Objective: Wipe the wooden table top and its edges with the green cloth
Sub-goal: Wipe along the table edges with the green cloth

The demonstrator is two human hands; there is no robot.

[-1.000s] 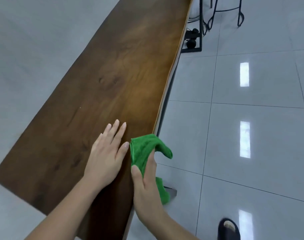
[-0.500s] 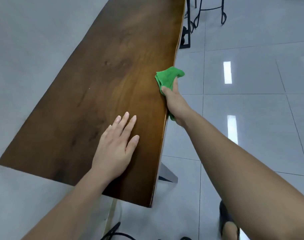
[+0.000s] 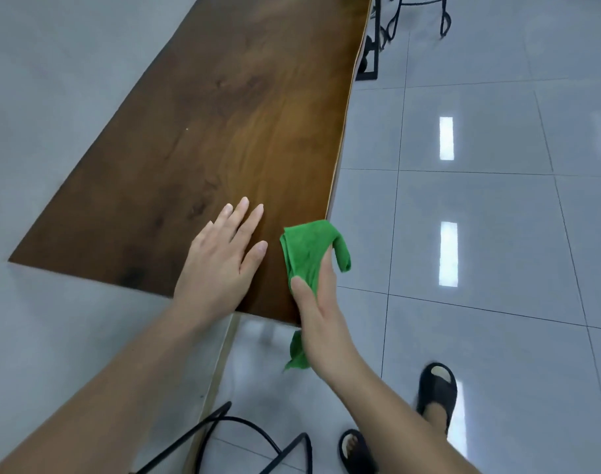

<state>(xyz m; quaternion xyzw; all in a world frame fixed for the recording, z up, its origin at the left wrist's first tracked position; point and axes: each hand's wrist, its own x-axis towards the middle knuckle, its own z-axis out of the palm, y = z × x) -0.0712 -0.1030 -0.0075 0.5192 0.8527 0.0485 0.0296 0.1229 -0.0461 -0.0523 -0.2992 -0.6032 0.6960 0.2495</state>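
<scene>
The cloth (image 3: 305, 251) is bright green and bunched into soft folds. It is draped over the long edge of the desk (image 3: 223, 131) close to the near corner, at about 5 o'clock on the desk top. One fold curls off the edge towards the floor (image 3: 497, 336), and a loose tail hangs below the wrist, under the desk's corner.

The right hand (image 3: 321, 309) clasps the cloth against that edge. Its thumb lies on the cloth on the desk side, and its fingers wrap over the far side, mostly hidden. The left hand (image 3: 220, 265) lies flat on the desk at 9 o'clock from the cloth, just beside it, with straight fingers and nothing in its grasp.

The desk is dark brown wood with visible grain and a paler strip along its edge, running away towards 12 o'clock. A black metal frame (image 3: 370, 63) stands at its far end, around 1 o'clock.

The floor is glossy grey tile with white light reflections (image 3: 448, 254) at 3 o'clock. Two feet in black sandals (image 3: 437, 388) stand at 5 o'clock, and black wire legs (image 3: 223, 436) show at 6 o'clock.
</scene>
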